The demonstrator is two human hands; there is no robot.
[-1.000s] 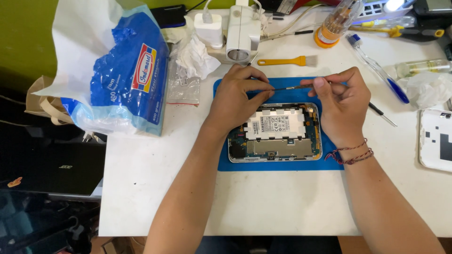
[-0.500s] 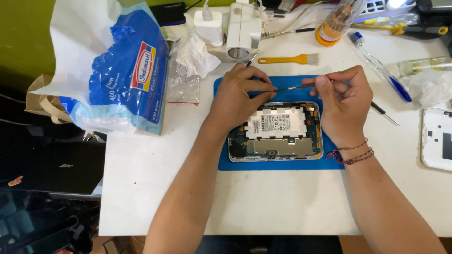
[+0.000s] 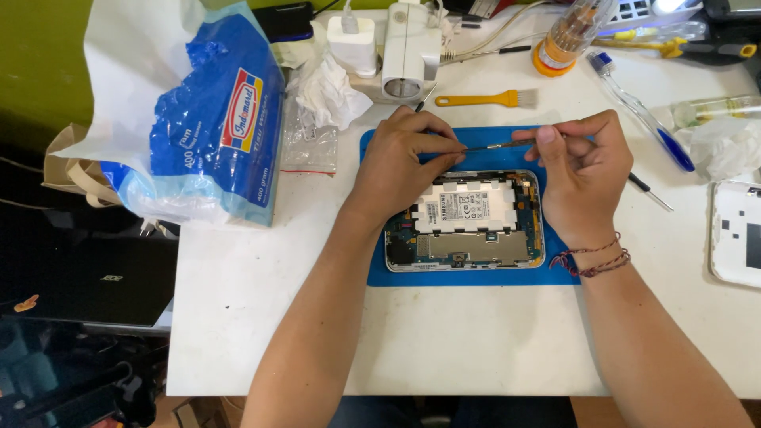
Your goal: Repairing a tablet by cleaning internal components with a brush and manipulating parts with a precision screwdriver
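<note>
At the far left of the white surface [image 3: 261, 317] a blue and white plastic bag [image 3: 214, 135] lies slumped, with a small clear bag [image 3: 309, 147] and crumpled white tissue [image 3: 329, 91] just beside it. The left hand [image 3: 400, 162] is curled nearly closed, its fingertips pinched on the tip end of a thin metal tool [image 3: 487, 146], and its heel rests over the upper left corner of the opened device [image 3: 464, 222]. That device lies flat on a blue mat [image 3: 380, 269], back cover off, its white battery and circuit boards exposed, just below and between both hands. The tool runs level between the hands, above the device's top edge. The right hand [image 3: 579, 174] is likewise closed tight, thumb and forefinger gripping the tool's other end; a braided cord bracelet [image 3: 594, 261] circles its wrist. Behind the hands sit a white charger block [image 3: 408, 51], a yellow-handled brush [image 3: 483, 99] and a jar of screwdriver bits [image 3: 567, 36]. To the right lie a blue-handled toothbrush [image 3: 650, 127], a small screwdriver [image 3: 650, 190], and a white back cover [image 3: 737, 242] at the edge.
</note>
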